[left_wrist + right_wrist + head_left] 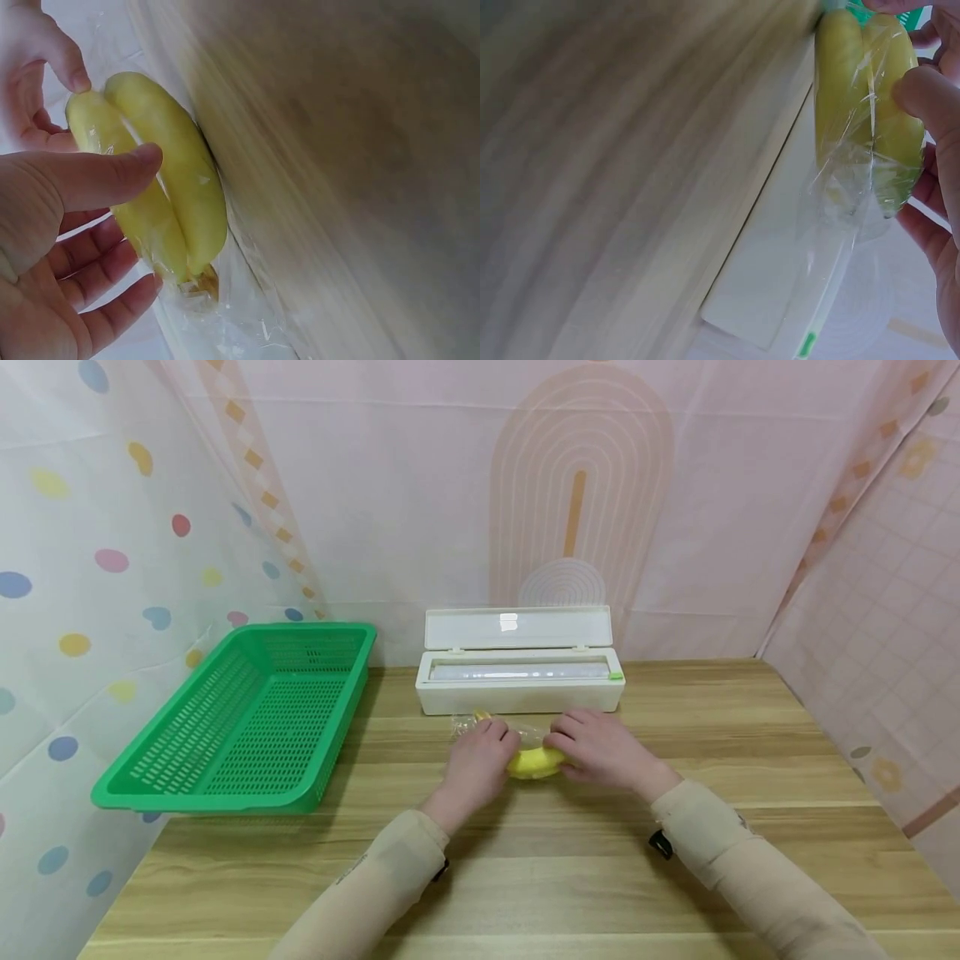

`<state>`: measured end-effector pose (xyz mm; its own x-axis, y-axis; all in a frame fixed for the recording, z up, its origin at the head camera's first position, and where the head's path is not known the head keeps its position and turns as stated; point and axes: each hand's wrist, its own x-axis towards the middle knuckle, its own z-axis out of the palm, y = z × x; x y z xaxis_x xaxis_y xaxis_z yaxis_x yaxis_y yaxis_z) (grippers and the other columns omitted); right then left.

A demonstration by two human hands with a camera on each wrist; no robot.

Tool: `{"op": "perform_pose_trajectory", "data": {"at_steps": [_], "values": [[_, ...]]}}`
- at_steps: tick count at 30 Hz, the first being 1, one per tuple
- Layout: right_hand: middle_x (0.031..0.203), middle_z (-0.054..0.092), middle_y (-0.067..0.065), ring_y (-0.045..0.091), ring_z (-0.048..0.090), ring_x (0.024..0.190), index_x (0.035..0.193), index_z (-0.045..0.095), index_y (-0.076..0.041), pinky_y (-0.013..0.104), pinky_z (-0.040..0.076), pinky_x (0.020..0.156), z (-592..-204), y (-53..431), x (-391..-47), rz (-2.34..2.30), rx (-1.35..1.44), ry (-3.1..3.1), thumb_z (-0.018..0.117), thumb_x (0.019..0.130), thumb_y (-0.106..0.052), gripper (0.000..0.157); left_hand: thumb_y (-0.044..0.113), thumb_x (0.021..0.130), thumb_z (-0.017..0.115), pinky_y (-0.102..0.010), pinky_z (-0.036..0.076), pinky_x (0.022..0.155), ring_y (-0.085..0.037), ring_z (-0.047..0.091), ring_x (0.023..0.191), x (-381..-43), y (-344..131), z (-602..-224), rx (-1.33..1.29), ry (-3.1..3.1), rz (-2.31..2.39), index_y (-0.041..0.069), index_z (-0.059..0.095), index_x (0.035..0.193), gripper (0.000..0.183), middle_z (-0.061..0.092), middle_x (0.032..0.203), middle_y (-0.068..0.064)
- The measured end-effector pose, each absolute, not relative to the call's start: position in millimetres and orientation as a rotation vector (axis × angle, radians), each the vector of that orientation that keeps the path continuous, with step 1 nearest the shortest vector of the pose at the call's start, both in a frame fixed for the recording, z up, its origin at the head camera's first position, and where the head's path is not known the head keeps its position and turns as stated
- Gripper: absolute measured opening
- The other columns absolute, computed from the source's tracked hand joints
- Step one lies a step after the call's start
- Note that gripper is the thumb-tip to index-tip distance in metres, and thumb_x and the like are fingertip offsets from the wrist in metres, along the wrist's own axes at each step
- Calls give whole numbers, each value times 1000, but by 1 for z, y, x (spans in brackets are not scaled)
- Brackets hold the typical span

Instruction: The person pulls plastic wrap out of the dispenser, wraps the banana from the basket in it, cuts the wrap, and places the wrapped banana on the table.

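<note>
Two joined yellow bananas (184, 165) lie between both hands, with clear plastic wrap (847, 176) clinging around them. In the head view the bananas (536, 763) show between the hands, just in front of the white box. My left hand (483, 764) holds the stem side, its thumb (112, 176) across one banana and its fingers beneath. The other end is gripped by my right hand (600, 749), whose thumb (930, 97) presses on the wrapped fruit. Loose wrap (232, 322) sticks out past the stem.
A white cling-film dispenser (519, 697) stands behind the hands, lid (519, 628) raised, a film roll (521, 672) inside and a green slider (616, 676) at its right end. On the left sits a green plastic basket (318, 777) on the wooden table (570, 893). Patterned curtains hang around.
</note>
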<state>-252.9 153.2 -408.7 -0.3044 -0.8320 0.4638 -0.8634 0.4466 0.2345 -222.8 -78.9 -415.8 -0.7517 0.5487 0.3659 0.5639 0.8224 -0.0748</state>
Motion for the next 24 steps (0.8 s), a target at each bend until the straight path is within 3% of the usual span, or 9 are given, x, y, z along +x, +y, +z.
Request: {"op": "perform_pose_trajectory", "data": {"at_steps": [7, 13, 17, 21, 24], "values": [[100, 62, 2, 21, 56, 89, 103, 67, -13, 33, 50, 75, -409, 153, -249, 184, 1484, -2145, 86, 73, -23, 36, 4, 73, 81, -38, 54, 74, -25, 59, 93, -213, -88, -412, -879, -2620, -155, 9, 70, 105, 34, 62, 98, -7], [107, 65, 3, 22, 59, 98, 108, 68, -9, 37, 50, 85, -401, 152, -244, 598, 1489, -2139, 78, 85, -24, 29, 2, 75, 81, -37, 53, 71, -25, 57, 89, -211, -98, -415, -927, -2580, -275, 8, 70, 105, 32, 61, 95, -7], [110, 66, 7, 24, 58, 105, 112, 68, -6, 41, 47, 92, -395, 152, -241, 948, 1354, -2183, 71, 90, -19, 25, -2, 74, 80, -38, 53, 72, -26, 56, 90, -212, -103, -418, -959, -2558, -333, 9, 68, 101, 32, 60, 97, -7], [107, 67, 10, 22, 58, 100, 111, 67, -1, 38, 49, 89, -390, 151, -239, 1252, 1144, -2295, 67, 91, -4, 21, -5, 71, 79, -38, 54, 70, -27, 56, 91, -212, -106, -418, -997, -2542, -358, 9, 65, 97, 32, 59, 98, -8], [107, 66, 11, 21, 59, 97, 112, 66, 3, 35, 52, 86, -388, 151, -240, 1411, 991, -2391, 64, 94, -1, 19, -5, 70, 80, -36, 53, 70, -26, 54, 90, -213, -109, -416, -1027, -2553, -355, 9, 65, 96, 33, 58, 97, -7]]}}
